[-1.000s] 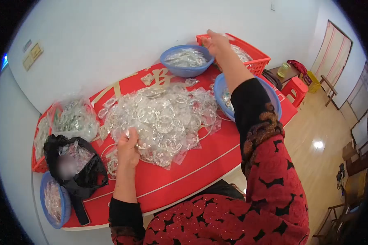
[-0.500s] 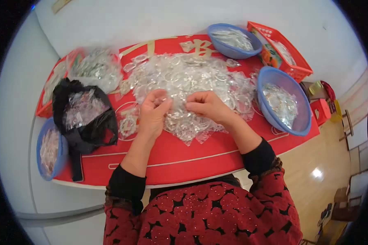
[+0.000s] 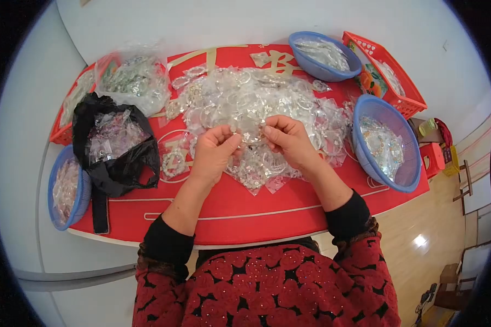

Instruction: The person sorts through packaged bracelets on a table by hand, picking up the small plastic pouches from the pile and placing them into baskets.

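Note:
Over the near side of a big heap of small clear plastic bags (image 3: 245,101) holding shiny bracelet-like rings, both hands are raised close together. My left hand (image 3: 217,152) has its thumb and fingers pinched at one edge of a clear plastic bag (image 3: 251,137). Opposite it, my right hand (image 3: 290,143) pinches the other edge between thumb and forefinger. Small silvery pieces show between the hands, but I cannot tell whether they lie in this bag or in the heap behind. Left of the left hand lies a beaded bracelet (image 3: 174,162).
Blue baskets of bagged pieces stand at the right (image 3: 388,144), back right (image 3: 324,57) and far left (image 3: 69,188). A black plastic bag (image 3: 114,177) and a clear sack (image 3: 136,82) sit on the left. A red basket (image 3: 384,68) is at the back right. The tablecloth (image 3: 245,226) is red.
My hands have come slightly nearer to each other, and the clear bag now shows stretched between their fingertips. The whole view has shifted a little.

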The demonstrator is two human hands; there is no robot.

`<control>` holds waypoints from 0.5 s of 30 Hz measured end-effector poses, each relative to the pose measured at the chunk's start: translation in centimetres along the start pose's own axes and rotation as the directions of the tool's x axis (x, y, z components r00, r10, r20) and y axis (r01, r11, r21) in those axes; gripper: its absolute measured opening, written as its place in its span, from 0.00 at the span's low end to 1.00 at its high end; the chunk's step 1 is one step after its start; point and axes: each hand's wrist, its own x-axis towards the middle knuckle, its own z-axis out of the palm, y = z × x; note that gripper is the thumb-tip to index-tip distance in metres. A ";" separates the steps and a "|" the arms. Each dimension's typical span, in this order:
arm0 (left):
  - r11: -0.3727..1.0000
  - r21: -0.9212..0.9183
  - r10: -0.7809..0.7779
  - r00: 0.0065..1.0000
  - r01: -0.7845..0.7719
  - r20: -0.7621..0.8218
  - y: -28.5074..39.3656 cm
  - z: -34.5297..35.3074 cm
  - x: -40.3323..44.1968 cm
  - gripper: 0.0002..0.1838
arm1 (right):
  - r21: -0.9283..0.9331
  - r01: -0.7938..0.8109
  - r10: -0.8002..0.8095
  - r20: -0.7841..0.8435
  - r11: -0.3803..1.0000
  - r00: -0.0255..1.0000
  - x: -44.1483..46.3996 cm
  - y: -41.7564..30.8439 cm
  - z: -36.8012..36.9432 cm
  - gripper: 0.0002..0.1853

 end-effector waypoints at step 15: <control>0.990 0.041 0.143 0.962 -0.137 -0.234 0.1 -3.1 0.1 0.09 | -0.866 0.154 -0.624 -0.209 0.476 0.753 2.3 0.3 -7.0 0.12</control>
